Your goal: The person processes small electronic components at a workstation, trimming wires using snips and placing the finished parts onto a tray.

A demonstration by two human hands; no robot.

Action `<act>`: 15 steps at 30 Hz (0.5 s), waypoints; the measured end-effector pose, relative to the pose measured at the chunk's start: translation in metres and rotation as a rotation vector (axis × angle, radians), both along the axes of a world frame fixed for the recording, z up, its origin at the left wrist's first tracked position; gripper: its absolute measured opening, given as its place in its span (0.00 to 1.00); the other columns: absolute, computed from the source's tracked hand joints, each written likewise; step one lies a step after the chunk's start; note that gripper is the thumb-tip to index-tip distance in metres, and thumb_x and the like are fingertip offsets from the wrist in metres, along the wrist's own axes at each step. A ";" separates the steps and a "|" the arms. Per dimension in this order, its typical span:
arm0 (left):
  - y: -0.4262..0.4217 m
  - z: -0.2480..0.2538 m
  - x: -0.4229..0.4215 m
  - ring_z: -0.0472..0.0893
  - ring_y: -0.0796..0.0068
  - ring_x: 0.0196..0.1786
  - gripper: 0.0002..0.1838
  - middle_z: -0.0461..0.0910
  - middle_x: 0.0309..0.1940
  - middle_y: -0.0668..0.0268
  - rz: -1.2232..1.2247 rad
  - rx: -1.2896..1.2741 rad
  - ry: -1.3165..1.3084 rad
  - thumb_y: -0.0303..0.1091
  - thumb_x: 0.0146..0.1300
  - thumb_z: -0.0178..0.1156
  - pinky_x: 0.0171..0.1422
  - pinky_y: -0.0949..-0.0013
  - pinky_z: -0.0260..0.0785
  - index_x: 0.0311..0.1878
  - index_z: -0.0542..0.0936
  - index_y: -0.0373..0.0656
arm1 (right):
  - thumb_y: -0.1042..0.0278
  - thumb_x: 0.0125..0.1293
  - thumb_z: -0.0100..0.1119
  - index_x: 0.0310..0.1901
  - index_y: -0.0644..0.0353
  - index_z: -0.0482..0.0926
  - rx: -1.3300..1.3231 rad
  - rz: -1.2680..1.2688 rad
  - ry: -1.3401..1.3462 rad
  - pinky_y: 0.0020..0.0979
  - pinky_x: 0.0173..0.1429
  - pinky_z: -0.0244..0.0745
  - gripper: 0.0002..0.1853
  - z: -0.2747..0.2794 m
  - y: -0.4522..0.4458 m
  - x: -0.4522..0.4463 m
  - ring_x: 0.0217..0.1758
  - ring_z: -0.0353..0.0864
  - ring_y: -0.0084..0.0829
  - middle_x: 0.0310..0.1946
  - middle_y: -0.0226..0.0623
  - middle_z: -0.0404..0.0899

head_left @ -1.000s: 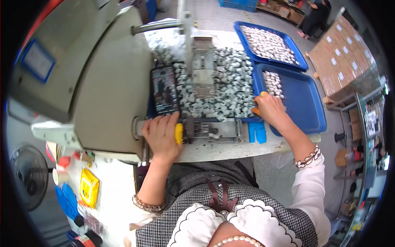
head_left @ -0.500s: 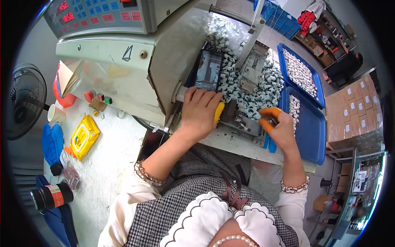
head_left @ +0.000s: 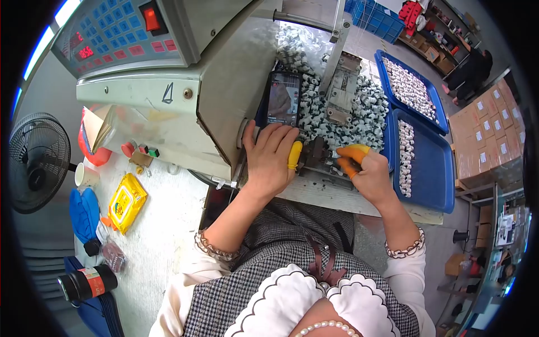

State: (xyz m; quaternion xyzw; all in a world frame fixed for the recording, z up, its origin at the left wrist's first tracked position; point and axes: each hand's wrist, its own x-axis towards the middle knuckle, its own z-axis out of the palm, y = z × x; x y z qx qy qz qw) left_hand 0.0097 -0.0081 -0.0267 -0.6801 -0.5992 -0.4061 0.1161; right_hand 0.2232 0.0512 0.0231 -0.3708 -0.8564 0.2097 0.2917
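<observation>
My left hand (head_left: 269, 165) lies palm down over the front of the bench machine (head_left: 224, 84), beside its round shaft end. Its fingers are stretched and slightly apart, and a yellow finger cot covers the thumb. What lies under the palm is hidden. My right hand (head_left: 368, 174), with orange cots on thumb and finger, pinches at the small metal fixture (head_left: 325, 163). Something small and whitish shows at those fingertips, too small to name. Behind the fixture spreads a heap of small white-and-dark parts (head_left: 365, 106). A metal lever arm (head_left: 334, 62) stands above the heap.
A phone (head_left: 282, 98) leans by the heap. Two blue trays (head_left: 435, 168) with rows of white parts are on the right. Left on the table are a yellow wipes pack (head_left: 128, 203), a paper cup (head_left: 86, 175) and a black jar (head_left: 87, 283). Stacked cartons (head_left: 488, 135) stand beyond.
My right hand has moved left and closer to the fixture, its fingertips now at it. My left hand stays in about the same place. The whole view has shifted slightly.
</observation>
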 end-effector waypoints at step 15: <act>-0.005 0.046 0.013 0.70 0.60 0.59 0.27 0.73 0.47 0.65 -0.330 -0.169 0.074 0.28 0.41 0.67 0.71 0.42 0.46 0.50 0.77 0.46 | 0.71 0.60 0.63 0.55 0.65 0.79 -0.847 -0.084 0.233 0.17 0.22 0.62 0.20 0.015 0.015 -0.003 0.19 0.71 0.14 0.21 0.28 0.78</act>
